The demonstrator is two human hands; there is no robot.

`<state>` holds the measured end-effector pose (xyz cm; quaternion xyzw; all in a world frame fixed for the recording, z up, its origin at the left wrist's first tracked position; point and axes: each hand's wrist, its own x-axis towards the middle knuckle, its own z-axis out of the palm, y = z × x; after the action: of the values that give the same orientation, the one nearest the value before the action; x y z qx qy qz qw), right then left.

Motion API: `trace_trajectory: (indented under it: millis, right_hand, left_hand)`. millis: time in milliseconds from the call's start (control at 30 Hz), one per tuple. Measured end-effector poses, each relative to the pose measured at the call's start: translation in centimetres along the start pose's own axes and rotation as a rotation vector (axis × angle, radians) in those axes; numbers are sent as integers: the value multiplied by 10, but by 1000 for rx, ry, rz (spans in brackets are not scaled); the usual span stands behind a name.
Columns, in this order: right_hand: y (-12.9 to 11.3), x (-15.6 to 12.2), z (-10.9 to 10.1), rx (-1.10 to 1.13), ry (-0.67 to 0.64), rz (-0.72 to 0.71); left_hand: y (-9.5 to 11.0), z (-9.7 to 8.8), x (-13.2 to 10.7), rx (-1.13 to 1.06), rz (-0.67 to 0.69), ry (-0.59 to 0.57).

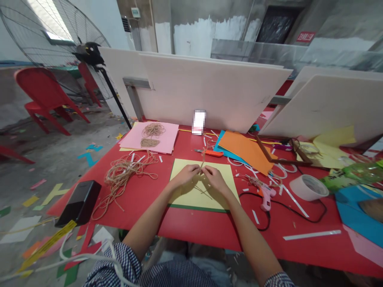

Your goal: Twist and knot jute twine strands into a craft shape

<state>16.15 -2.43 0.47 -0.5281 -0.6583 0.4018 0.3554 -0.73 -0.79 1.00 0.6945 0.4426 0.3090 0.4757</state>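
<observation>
Both my hands meet over a pale yellow sheet (223, 199) that lies on a green one. My left hand (189, 174) pinches a piece of brown twine (204, 156) from the left. On the other side my right hand (214, 177) is closed on the same twine, its fingertips almost touching the left ones. One part of the twine stands up beyond the fingers, and loose ends hang over the sheet below. Exactly how the strands cross is hidden by my fingers. Just behind the sheet lies an orange-handled cutting tool (213, 153).
Loose twine (119, 175) lies left, near pink paper (128, 137) bearing more twine and a black box (79, 201). To the right are orange paper (242, 147), a pink glue gun (266, 195) with its cord, a tape roll (308, 187) and a green bottle (356, 175). White boards (203, 87) stand behind.
</observation>
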Motion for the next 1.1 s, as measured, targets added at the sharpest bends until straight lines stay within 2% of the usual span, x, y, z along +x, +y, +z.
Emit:
trace_trajectory:
  millis: [200,400,533,633,700,800,867,933,1000,1100]
  right_hand:
    - [-1,-2,-3,46,-118,-43]
    - [-3,-2,-5,22,-115,-77]
    - [-4,-4,-3,-213,-54,-147]
    - [-7,-5,-1,-469,-23,-181]
    - [-9,-6,0,-606,-8,-199]
    - [-9,-7,3,-708,8,-223]
    - [-9,-9,6,-686,38,-230]
    - [-9,-10,9,-591,106,-211]
    - [-8,-10,13,-452,185,-151]
    - [-6,-9,19,-214,273,-53]
  left_hand:
    - [1,-2,0,70,25,-29]
    - [-1,-5,0,86,34,-51]
    - [-7,0,5,54,35,60]
    - [-12,7,8,-108,-69,152]
    - [-15,12,8,-218,-153,113]
    - [-17,17,8,-342,-205,-24]
    - [-16,20,8,-386,-209,-40]
    - [-13,22,7,-347,-182,27]
    - [-9,24,5,-208,-113,129]
    - [-1,27,1,114,-36,245]
